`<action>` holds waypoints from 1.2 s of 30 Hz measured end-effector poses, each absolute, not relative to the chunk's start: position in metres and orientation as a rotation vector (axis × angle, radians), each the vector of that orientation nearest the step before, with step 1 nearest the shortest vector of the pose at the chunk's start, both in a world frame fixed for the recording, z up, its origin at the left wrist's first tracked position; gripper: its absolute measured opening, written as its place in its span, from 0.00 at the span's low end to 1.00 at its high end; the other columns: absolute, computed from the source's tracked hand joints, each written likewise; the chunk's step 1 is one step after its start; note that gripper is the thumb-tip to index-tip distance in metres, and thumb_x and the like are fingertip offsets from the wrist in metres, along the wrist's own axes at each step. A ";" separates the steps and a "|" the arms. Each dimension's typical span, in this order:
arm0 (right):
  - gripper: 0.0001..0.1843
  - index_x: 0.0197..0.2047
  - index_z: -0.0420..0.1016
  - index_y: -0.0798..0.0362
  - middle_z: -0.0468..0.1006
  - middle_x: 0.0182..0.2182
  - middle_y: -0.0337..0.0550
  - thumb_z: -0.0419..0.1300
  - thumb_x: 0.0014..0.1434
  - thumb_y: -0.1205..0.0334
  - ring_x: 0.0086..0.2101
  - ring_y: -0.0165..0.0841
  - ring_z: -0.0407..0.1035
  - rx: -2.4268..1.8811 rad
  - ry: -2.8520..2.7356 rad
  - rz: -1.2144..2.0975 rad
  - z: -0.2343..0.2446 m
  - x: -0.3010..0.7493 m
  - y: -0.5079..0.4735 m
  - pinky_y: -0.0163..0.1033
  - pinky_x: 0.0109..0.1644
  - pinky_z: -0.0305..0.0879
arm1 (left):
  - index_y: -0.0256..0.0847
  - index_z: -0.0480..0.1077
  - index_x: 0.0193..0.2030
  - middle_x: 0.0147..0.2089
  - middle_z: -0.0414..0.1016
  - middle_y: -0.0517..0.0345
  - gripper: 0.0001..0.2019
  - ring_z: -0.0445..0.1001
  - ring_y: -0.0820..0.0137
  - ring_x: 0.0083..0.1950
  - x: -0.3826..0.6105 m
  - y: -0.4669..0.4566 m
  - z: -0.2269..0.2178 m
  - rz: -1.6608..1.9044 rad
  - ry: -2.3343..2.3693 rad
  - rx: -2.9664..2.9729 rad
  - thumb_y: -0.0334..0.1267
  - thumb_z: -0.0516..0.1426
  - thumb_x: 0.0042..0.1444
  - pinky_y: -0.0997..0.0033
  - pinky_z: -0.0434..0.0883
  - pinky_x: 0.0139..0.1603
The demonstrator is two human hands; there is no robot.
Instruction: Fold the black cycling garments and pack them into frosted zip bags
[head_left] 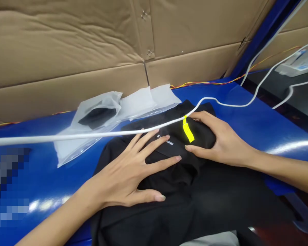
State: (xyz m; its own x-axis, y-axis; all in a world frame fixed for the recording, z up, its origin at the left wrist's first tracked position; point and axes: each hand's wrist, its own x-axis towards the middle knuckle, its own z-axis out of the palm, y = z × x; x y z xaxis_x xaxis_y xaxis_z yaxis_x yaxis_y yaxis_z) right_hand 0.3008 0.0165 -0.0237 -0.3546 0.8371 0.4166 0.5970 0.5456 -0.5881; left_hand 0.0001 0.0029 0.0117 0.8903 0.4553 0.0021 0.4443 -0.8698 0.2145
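A black garment point(220, 191) with small white lettering is spread and bunched over the blue table. My left hand point(128, 171) lies on it with fingers spread wide, pressing around the lettering. On the other side, my right hand point(220, 136) curls thumb and fingers around a bunched fold of the same cloth. Between the fingertips of that hand a yellow tag point(188, 132) lies against the black fabric. A white cable point(100, 136) crosses in front of the garment and over the left fingertips. Which part of the garment this is, I cannot tell.
Translucent plastic bags point(141, 102), one with something black inside, lie behind the garment. Brown padded board point(66, 44) lines the back of the blue table point(41, 181). Twisted red and yellow wires point(202, 83) run along it. A white device point(297, 63) sits at far right.
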 end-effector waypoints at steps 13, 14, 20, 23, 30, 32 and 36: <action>0.33 0.72 0.65 0.43 0.79 0.55 0.49 0.64 0.66 0.63 0.51 0.45 0.78 -0.859 -2.182 0.331 -0.023 0.297 0.007 0.49 0.54 0.79 | 0.50 0.61 0.78 0.75 0.69 0.48 0.31 0.56 0.44 0.80 0.001 0.002 0.003 0.236 0.785 2.929 0.51 0.57 0.72 0.28 0.39 0.81; 0.34 0.73 0.64 0.43 0.78 0.56 0.50 0.63 0.65 0.65 0.53 0.45 0.77 -0.834 -2.199 0.339 -0.023 0.297 0.007 0.49 0.56 0.78 | 0.49 0.61 0.78 0.75 0.69 0.47 0.30 0.57 0.44 0.79 0.001 0.002 0.003 0.227 0.792 2.927 0.51 0.56 0.72 0.28 0.42 0.80; 0.43 0.77 0.60 0.48 0.69 0.64 0.57 0.59 0.58 0.71 0.62 0.50 0.68 -0.773 -2.365 0.233 -0.024 0.299 0.007 0.57 0.63 0.73 | 0.48 0.63 0.77 0.74 0.67 0.41 0.29 0.59 0.41 0.77 0.003 0.001 0.005 0.200 0.806 2.969 0.53 0.54 0.73 0.26 0.54 0.76; 0.42 0.75 0.63 0.51 0.67 0.62 0.59 0.59 0.57 0.71 0.62 0.50 0.66 -0.737 -2.431 0.197 -0.022 0.298 0.005 0.56 0.61 0.74 | 0.48 0.65 0.75 0.73 0.66 0.39 0.29 0.59 0.42 0.75 0.003 0.000 0.006 0.228 0.835 2.957 0.53 0.55 0.72 0.31 0.62 0.73; 0.41 0.74 0.61 0.51 0.74 0.58 0.56 0.60 0.57 0.74 0.58 0.45 0.70 -0.648 -2.395 0.173 -0.025 0.299 0.002 0.51 0.58 0.77 | 0.46 0.72 0.69 0.61 0.73 0.41 0.26 0.68 0.45 0.67 0.006 0.002 0.007 0.311 0.847 2.940 0.56 0.56 0.71 0.31 0.66 0.71; 0.37 0.71 0.61 0.55 0.76 0.60 0.58 0.61 0.59 0.74 0.60 0.44 0.71 -0.521 -2.334 0.250 -0.027 0.299 0.003 0.52 0.63 0.74 | 0.42 0.77 0.60 0.54 0.77 0.42 0.23 0.72 0.46 0.61 0.006 0.002 0.005 0.375 0.864 2.984 0.56 0.57 0.70 0.35 0.70 0.66; 0.28 0.64 0.65 0.60 0.79 0.59 0.62 0.59 0.62 0.75 0.62 0.41 0.72 -0.329 -2.286 0.314 -0.026 0.297 0.007 0.50 0.66 0.71 | 0.41 0.75 0.40 0.39 0.79 0.48 0.15 0.76 0.49 0.53 0.005 0.000 0.004 0.730 0.869 3.112 0.51 0.60 0.67 0.45 0.74 0.60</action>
State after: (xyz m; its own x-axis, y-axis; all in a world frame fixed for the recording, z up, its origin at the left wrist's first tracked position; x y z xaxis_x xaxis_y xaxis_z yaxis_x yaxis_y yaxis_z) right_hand 0.2973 0.0070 -0.0259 -0.6555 0.3314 0.6786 0.1359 0.9357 -0.3256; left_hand 0.0046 -0.0004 0.0041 0.7671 0.4518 0.4554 0.5266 -0.8489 -0.0448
